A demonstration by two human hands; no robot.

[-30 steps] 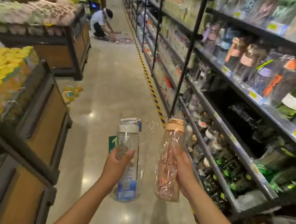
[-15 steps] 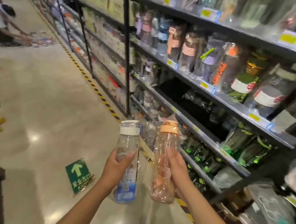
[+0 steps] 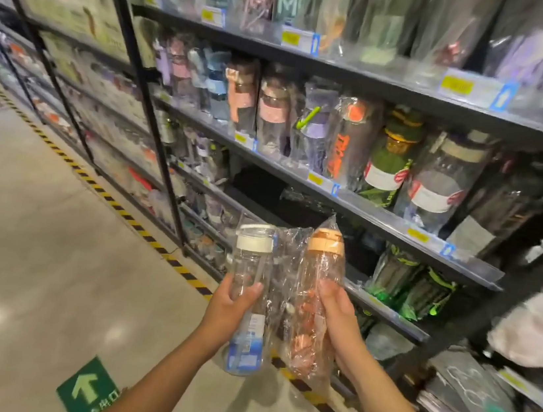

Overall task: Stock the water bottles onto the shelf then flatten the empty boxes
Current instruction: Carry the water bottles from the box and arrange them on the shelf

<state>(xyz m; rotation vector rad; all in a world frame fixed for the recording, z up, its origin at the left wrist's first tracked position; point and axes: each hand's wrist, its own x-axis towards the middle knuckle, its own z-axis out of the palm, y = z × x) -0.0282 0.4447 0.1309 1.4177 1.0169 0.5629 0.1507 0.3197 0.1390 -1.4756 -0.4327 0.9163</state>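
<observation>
A black metal shelf unit (image 3: 360, 205) fills the right side, its tiers packed with bottles in clear wrap and edged with yellow price tags (image 3: 457, 85); one bay on a lower tier, just behind the raised bottles, looks dark and mostly bare; a black-and-yellow hazard stripe (image 3: 130, 218) runs along the foot of the shelving on the glossy pale floor (image 3: 31, 260), and a green arrow sign (image 3: 87, 389) lies flat on the floor near the left forearm. Both held bottles are clear plastic cylinders in crinkled film; the white-capped bottle (image 3: 251, 272) carries a blue label low down, the orange-capped bottle (image 3: 320, 281) is peach-tinted. The left hand (image 3: 231, 307) has its grip wrapped round the white-capped one mid-body; the right hand (image 3: 340, 313) is clamped on the orange-capped one; both bottles stand upright, side by side in front of the shelf.
</observation>
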